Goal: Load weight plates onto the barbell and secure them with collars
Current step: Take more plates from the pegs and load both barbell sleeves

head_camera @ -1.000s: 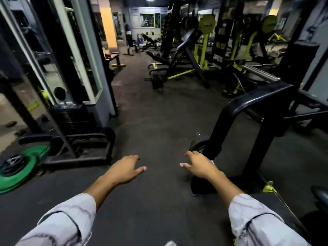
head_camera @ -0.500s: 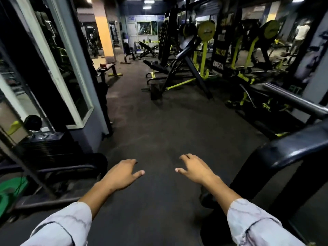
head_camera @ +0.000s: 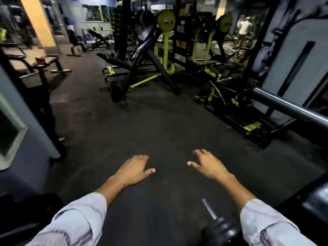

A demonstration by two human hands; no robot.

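Observation:
My left hand (head_camera: 134, 170) and my right hand (head_camera: 207, 164) are stretched out in front of me over the dark rubber floor (head_camera: 159, 132), palms down, fingers apart, holding nothing. A steel barbell sleeve (head_camera: 291, 108) runs in from the right edge at about chest height, well to the right of my right hand. Below my right forearm a short metal bar end (head_camera: 208, 208) sticks out of a dark round plate or hub (head_camera: 221, 231). No collars are visible.
A black and yellow-green plate-loaded machine (head_camera: 150, 68) stands ahead, with yellow plates (head_camera: 166, 20) mounted high. A black rack (head_camera: 230, 102) sits low on the right. A grey wall with a window frame (head_camera: 12, 132) and a black stand (head_camera: 44, 96) line the left.
The view has lifted and swung forward. The green plates at the lower left and the curved black frame on the right have left view. Both hands stay open and empty.

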